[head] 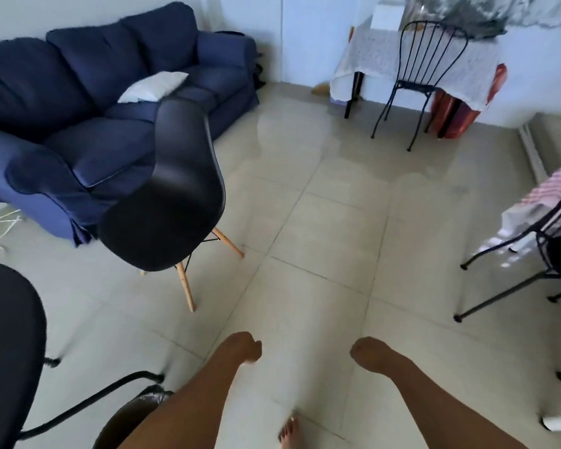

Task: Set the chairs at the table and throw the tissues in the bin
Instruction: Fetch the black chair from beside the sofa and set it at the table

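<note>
Both hands are empty, the left hand (243,346) and right hand (368,351) loosely curled with fingers drawn in, holding nothing. The black chair (172,196) stands well beyond the left fingers by the sofa (78,102), not at a table, so seating looks unfinished. No tissues show; a bin (133,416) sits below the left forearm.

Both hands hang empty over the tiled floor (321,222), the left hand (243,346) and right hand (368,353) loosely curled. A black shell chair (172,189) with wooden legs stands before the blue sofa (78,102); a wire chair (425,76) is at the cloth-covered table (363,56).
</note>
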### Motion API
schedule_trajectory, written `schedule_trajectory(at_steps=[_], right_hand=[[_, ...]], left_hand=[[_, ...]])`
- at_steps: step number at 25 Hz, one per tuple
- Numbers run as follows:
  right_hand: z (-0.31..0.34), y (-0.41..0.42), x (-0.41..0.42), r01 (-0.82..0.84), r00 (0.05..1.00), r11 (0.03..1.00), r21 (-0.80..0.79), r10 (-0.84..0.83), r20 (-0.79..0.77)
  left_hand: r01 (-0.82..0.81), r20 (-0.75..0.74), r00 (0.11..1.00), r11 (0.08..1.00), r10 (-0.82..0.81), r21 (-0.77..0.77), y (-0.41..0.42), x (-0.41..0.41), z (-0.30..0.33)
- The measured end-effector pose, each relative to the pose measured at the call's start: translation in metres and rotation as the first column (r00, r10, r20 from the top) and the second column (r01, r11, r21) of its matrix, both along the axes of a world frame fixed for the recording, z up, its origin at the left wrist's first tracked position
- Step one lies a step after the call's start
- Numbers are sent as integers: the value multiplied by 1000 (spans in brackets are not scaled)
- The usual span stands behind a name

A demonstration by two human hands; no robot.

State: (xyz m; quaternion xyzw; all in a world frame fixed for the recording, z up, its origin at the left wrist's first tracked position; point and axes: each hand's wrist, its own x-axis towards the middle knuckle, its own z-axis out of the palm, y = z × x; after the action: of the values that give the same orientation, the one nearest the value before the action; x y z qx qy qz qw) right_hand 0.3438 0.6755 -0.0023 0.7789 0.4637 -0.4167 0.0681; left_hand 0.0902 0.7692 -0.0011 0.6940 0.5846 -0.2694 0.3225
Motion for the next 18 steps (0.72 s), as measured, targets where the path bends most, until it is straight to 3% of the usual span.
schedule_trajectory(at_steps=[5,13,15,18], right_hand=[[-2,114,70,90,996,996,-23,-90,23],[-7,322,170,54,997,985,-165,-61,-37],[3,374,190,84,995,988,-133,-91,-50],[5,456,205,3,1000,997,-83,-5,-20]], left_hand=[[-32,6,999,999,32,5,112,50,-1],[-179,14,984,983,180,-38,284,158,-25],[-225,34,973,973,227,-50,327,178,-24],[-333,52,940,940,337,-68,387,196,-25]])
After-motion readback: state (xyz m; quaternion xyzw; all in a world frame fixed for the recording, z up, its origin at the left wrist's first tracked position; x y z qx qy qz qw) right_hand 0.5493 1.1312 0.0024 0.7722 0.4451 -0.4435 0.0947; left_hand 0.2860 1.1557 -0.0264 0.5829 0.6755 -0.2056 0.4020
